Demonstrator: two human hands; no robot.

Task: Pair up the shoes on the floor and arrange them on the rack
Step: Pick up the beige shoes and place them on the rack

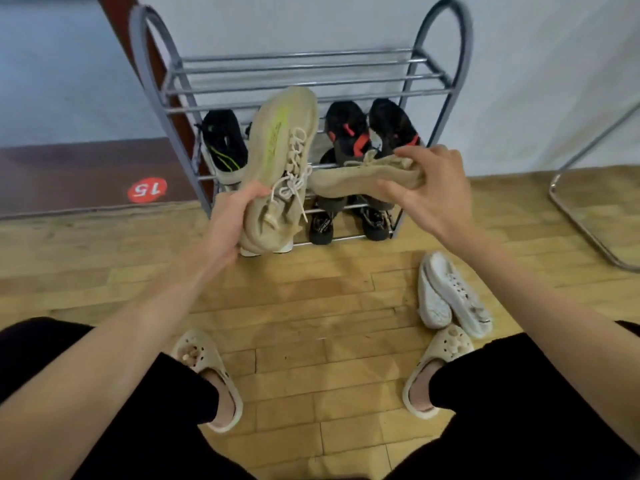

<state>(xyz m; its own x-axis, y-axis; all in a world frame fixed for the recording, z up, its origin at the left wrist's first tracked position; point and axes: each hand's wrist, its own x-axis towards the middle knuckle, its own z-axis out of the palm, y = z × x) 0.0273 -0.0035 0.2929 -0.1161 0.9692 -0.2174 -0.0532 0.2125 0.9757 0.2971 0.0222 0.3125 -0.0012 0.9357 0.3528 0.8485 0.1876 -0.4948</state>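
Note:
My left hand [231, 227] grips the heel end of a beige knit sneaker [277, 157] with a yellow-green stripe, its toe pointing up toward the rack. My right hand [431, 188] holds the matching beige sneaker [360, 178], which lies sideways in front of the rack. The grey metal shoe rack [304, 81] stands against the wall. Its top shelf is bare. The middle shelf carries one black shoe with green lines [223, 143] and a black pair with red straps [374, 129]. A dark pair [346, 223] sits on the lowest shelf.
A pair of white sneakers [450, 296] lies on the wooden floor at the right. My feet wear cream clogs [207, 372]. A metal tube frame [588, 202] stands at the far right. A red sticker marked 15 [147, 190] is on the left baseboard.

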